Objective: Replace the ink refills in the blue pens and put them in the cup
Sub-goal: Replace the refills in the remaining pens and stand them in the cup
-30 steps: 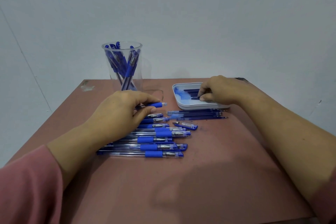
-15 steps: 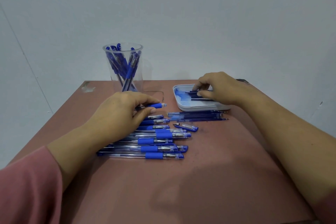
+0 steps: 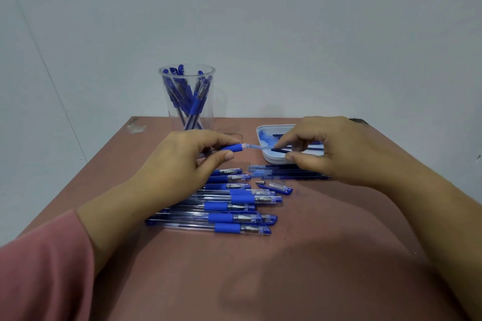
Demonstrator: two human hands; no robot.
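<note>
Blue at its rubber grip, a pen barrel sits in the left hand, fingers curled over it and thumb underneath, its open mouth pointing right towards the white tray. A second ago the right hand was down in that tray, sorting among the refills. Now it has come up with one refill pinched between thumb and forefinger, the other fingers loosely bent. The left hand has also lifted the barrel off the row to meet it. The pale end of the refill reaches the barrel's mouth, though I cannot tell how far it has gone in. That looks like picking finished and loading begun, so the next thing is probably to slide the refill home straight. A loose pen piece lies on the table nearby, and used-looking refills lie just in front of the tray. Many pens still wait in the row, and the cup behind already holds several.
</note>
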